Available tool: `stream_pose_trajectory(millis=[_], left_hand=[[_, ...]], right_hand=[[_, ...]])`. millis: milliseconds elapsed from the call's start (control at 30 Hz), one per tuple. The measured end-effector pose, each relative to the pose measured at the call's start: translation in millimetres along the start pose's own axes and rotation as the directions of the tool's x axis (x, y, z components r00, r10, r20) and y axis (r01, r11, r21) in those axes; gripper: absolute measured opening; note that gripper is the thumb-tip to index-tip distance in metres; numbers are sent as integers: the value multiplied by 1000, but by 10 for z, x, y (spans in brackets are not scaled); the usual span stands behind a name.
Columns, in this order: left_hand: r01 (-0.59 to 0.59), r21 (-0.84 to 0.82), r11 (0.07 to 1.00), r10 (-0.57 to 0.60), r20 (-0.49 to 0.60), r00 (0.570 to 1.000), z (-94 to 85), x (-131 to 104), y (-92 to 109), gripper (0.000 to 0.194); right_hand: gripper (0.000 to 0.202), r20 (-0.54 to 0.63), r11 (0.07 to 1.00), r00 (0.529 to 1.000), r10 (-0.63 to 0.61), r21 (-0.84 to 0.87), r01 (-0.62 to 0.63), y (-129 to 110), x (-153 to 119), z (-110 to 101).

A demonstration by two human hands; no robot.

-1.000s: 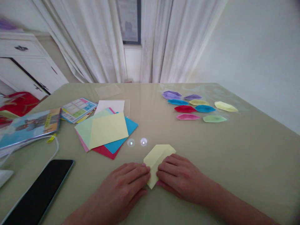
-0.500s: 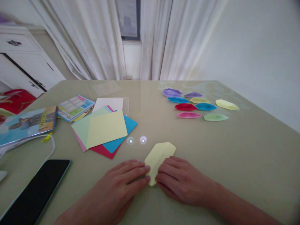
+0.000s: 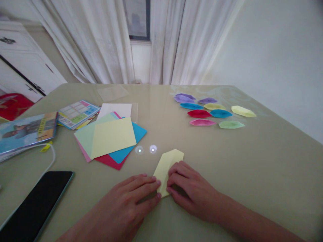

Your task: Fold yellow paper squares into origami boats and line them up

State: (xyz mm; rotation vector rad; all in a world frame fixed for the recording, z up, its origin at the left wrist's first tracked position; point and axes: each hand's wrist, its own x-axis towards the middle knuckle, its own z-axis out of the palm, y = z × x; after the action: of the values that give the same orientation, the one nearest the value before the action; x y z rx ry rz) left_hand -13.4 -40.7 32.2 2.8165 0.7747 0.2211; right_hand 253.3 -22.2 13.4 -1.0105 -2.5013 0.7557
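A pale yellow sheet of folded paper (image 3: 165, 163) with clipped corners lies on the table in front of me, a crease running along its length. My left hand (image 3: 137, 195) rests on the paper's left edge, fingers stretched out and thumb tip on its near end. At the right edge, my right hand (image 3: 188, 190) has thumb and fingertips pinched together on the paper. The exact grip under the right fingertips is hidden.
Loose coloured sheets (image 3: 113, 137) are fanned out at left centre. Beyond them are a booklet (image 3: 78, 112) and a magazine (image 3: 27, 129). A phone (image 3: 37, 205) and white cable (image 3: 54, 156) lie at the near left. Several folded paper pieces (image 3: 202, 122) sit at the back right.
My right thumb and fingers have drawn into a tighter pinch at the paper's right edge. The paper's far end has shifted slightly left. My left hand stays on the paper.
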Motion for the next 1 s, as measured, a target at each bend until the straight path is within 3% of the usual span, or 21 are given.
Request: stream_pose_trajectory(millis=[300, 567, 767, 1000], left_hand=[[-14, 30, 999, 17, -103, 995, 42, -24, -9, 41], [-28, 60, 998, 35, -116, 993, 74, -28, -15, 37], [-30, 52, 998, 35, -96, 995, 52, -13, -16, 39], [12, -56, 998, -13, -12, 1000, 19, -29, -58, 56]], right_hand=[[9, -68, 995, 995, 72, 79, -66, 25, 56, 26], [10, -81, 994, 993, 85, 70, -79, 44, 58, 60], [10, -81, 995, 993, 85, 63, -80, 52, 62, 68], [12, -91, 995, 992, 86, 63, -80, 73, 62, 83]])
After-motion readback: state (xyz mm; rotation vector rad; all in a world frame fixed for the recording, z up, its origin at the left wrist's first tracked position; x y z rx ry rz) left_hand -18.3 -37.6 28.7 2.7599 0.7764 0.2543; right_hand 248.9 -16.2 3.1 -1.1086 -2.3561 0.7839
